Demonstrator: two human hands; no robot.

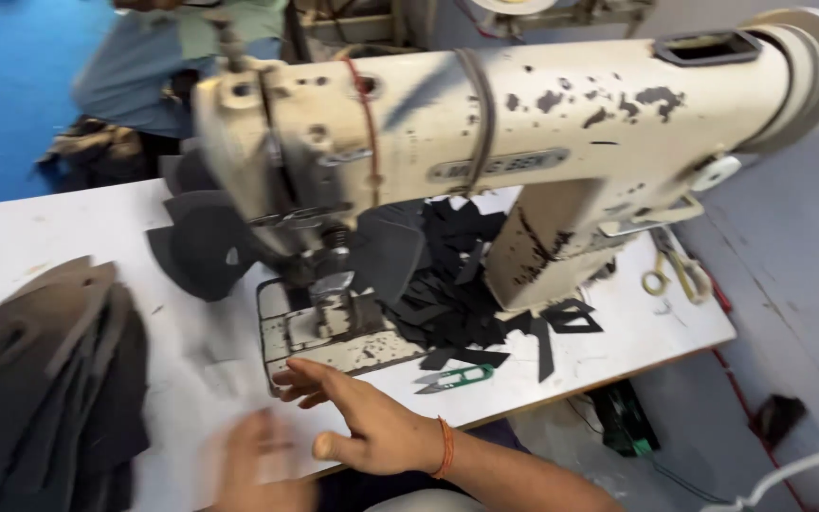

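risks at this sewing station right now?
1. The right hand lies flat on the table beside the machine's metal bed plate, fingers pointing toward the presser foot; they could get caught.
2. The green thread snips lie loose close to that hand, a likely nick or knock-off.
3. Black scraps crowd the bed and could snag.

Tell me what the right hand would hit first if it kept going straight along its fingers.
The right hand points up-left across the white table; its fingertips lie right beside the chipped metal base plate of the cream sewing machine, probably the first thing met.
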